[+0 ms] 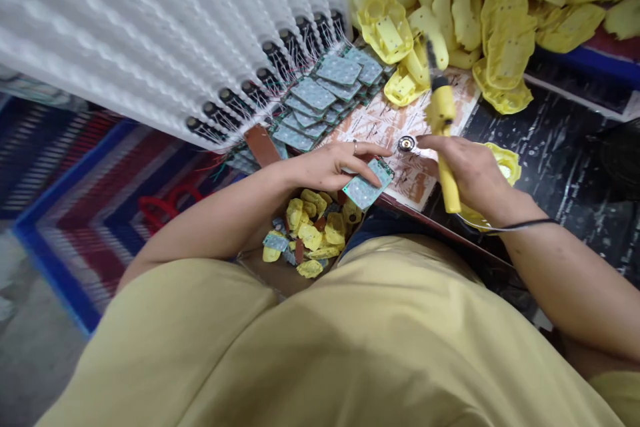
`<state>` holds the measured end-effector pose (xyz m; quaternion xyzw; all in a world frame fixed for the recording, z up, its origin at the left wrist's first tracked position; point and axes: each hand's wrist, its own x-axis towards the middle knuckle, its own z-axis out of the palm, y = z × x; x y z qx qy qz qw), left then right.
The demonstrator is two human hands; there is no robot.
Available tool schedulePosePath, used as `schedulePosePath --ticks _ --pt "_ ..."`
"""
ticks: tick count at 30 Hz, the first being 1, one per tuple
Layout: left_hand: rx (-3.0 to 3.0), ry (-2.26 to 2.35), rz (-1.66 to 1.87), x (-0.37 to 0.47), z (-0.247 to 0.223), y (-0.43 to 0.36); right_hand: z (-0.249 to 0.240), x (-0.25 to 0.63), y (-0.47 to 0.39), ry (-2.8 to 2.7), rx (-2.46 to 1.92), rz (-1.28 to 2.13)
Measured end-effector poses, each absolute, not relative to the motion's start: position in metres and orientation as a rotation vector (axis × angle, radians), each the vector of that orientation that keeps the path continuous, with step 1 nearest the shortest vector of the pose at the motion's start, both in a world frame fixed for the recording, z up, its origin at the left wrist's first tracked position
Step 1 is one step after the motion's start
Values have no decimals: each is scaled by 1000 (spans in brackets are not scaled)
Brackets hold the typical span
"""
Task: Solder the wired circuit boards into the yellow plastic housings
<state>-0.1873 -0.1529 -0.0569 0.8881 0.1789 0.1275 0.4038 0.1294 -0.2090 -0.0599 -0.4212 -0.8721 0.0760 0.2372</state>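
Note:
My left hand [334, 165] is closed on the edge of a small green circuit board [369, 185], fingers across its top face. A small round speaker-like part [406, 143], dark-rimmed with a shiny centre, lies on the table between my two hands. My right hand [467, 170] is wrapped round a yellow hand tool [442, 110] with a black collar. Its tip points away from me and is blurred, so its exact kind is unclear. The right index fingertip is close to the round part; whether they touch I cannot tell. A yellow plastic shell [503, 163] sits partly behind my right hand.
Stacked circuit boards [313, 95] lie beside a white ribbed sheet [175, 20] holding wired black cylinders [273, 53]. Yellow casings [507, 27] pile up at the back right. Below the table edge is a heap of yellow scraps [320, 230]. A striped crate [95, 213] stands left.

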Motion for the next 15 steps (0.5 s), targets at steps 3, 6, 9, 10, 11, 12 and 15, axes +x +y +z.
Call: schedulePosePath --ticks 3,6,9,10,11,12,15 --pt "2275 426 403 -194 -61 -154 -68 117 -184 -2536 -1136 322" --pt "2293 447 425 -200 -62 -155 -66 118 -178 -2558 -1191 369" --pt "2314 486 317 -200 -61 -149 -53 129 -188 -2468 -1229 462" --pt "2329 495 260 -199 -61 -145 -49 133 -193 -2444 -1226 516" --pt "2350 500 199 -197 -60 -140 -45 137 -197 -2427 -1221 561" --pt "2375 501 140 -194 -59 -135 -44 139 -201 -2413 -1222 582" --pt "2461 500 42 -183 -54 -120 -46 141 -207 -2350 -1290 444"
